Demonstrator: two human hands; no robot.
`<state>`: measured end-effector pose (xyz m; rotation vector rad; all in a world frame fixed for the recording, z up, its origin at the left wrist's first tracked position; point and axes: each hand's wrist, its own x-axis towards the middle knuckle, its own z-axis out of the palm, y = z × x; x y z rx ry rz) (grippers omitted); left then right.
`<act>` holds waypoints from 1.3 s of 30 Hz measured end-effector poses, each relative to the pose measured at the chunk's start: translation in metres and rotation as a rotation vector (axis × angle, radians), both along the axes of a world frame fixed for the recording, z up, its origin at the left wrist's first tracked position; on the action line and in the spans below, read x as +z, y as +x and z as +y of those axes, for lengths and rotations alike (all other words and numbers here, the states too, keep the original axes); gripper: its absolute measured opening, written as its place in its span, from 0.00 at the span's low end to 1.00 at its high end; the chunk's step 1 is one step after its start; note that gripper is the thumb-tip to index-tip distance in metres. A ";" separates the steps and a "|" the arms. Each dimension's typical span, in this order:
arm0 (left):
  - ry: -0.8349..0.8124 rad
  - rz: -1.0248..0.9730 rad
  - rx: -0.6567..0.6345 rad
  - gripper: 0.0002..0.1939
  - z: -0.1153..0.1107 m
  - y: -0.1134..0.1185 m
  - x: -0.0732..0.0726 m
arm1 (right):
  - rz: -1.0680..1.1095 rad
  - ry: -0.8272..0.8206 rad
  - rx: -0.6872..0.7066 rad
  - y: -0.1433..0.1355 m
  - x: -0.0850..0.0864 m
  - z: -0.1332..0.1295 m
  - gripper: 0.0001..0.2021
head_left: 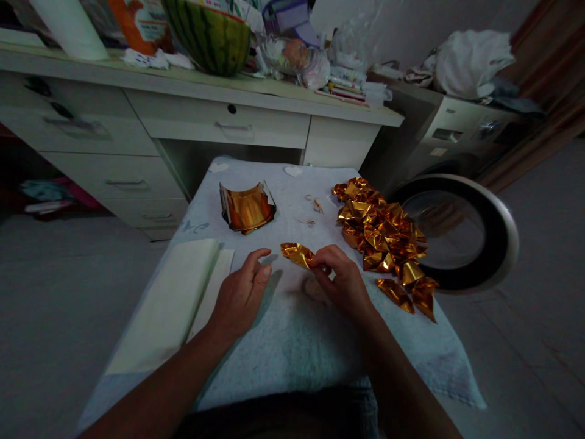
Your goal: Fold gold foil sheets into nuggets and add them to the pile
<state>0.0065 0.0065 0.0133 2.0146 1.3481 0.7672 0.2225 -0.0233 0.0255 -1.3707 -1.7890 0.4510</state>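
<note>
Between thumb and fingers of my right hand [337,274] is one end of a folded gold foil piece [296,253], shaped like a small boat, its other end pointing left. My left hand [244,289] is off the foil, to its left, with thumb and forefinger apart and nothing in it. Beyond my left hand stands a curved stack of gold foil sheets [248,208]. To the right of my right hand lies a heap of folded gold foil pieces [377,228], with a few at its near edge.
A pale blue cloth [292,341] covers the table. Pale paper sheets [169,305] lie along its left side, and small rubber-band-like loops [315,206] near the middle. A white desk [219,122] stands behind; an open washing machine door [457,231] is at the right.
</note>
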 end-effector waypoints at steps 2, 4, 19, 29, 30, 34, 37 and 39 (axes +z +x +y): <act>-0.005 0.009 -0.021 0.22 0.000 -0.001 -0.001 | -0.035 0.052 -0.073 0.012 0.009 -0.003 0.06; -0.009 0.019 -0.037 0.22 0.000 -0.001 -0.001 | -0.095 0.127 -0.160 0.026 0.018 -0.004 0.06; -0.027 0.065 -0.083 0.21 0.001 -0.002 -0.001 | -0.484 0.364 -0.709 0.115 0.043 0.045 0.09; -0.022 0.058 -0.094 0.21 0.000 -0.001 -0.001 | -0.495 0.329 -0.793 0.123 0.040 0.051 0.13; -0.017 0.057 -0.097 0.20 0.000 -0.001 -0.001 | -0.482 0.336 -0.777 0.118 0.041 0.047 0.12; 0.008 0.033 -0.102 0.19 -0.001 -0.002 0.000 | -0.436 0.374 -0.647 0.086 0.048 0.033 0.08; 0.038 -0.012 -0.087 0.18 -0.002 -0.004 -0.001 | -0.362 0.309 -0.438 0.053 0.052 0.030 0.06; 0.069 -0.055 -0.052 0.17 -0.003 -0.005 -0.001 | -0.331 0.225 -0.299 0.030 0.051 0.031 0.05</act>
